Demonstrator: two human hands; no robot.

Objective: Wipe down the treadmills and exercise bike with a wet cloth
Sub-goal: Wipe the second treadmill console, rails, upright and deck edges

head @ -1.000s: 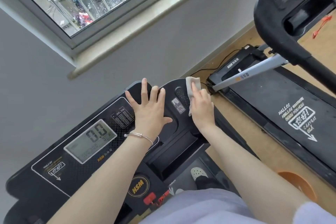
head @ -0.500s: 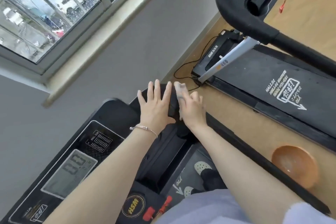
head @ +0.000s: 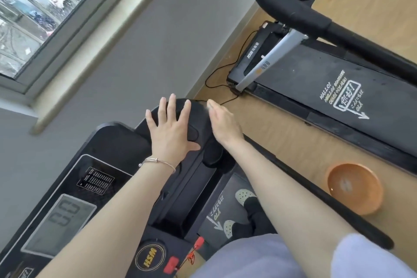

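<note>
Now, left fingers [head: 172, 106]: spread wide and straight, lying flat on black plastic.
Left hand [head: 171, 135]: I see its palm down on the right end of the treadmill console [head: 108, 142], with a thin bracelet [head: 158, 161] on the wrist.
Right fingers [head: 214, 108]: straight and pressed together, motion-blurred, pointing to twelve o'clock.
Right hand [head: 223, 126]: at three o'clock of the left hand, near it but apart, on the console's outer edge.
Cloth: I cannot make it out; there is only a pale blur at the right fingertips.
Near treadmill: its console fills my view from six to nine o'clock, and its grey display [head: 58, 223] sits at seven.
Shoes [head: 243, 195]: on that treadmill's belt, at five o'clock of the hands.
Second treadmill [head: 327, 88]: at two o'clock, well apart across the wooden floor.
Cable [head: 216, 74]: black, at twelve o'clock of the right hand.
Bowl [head: 372, 201]: orange, on the floor at four o'clock, between the two treadmills.
Window [head: 33, 18]: at ten o'clock.
</note>
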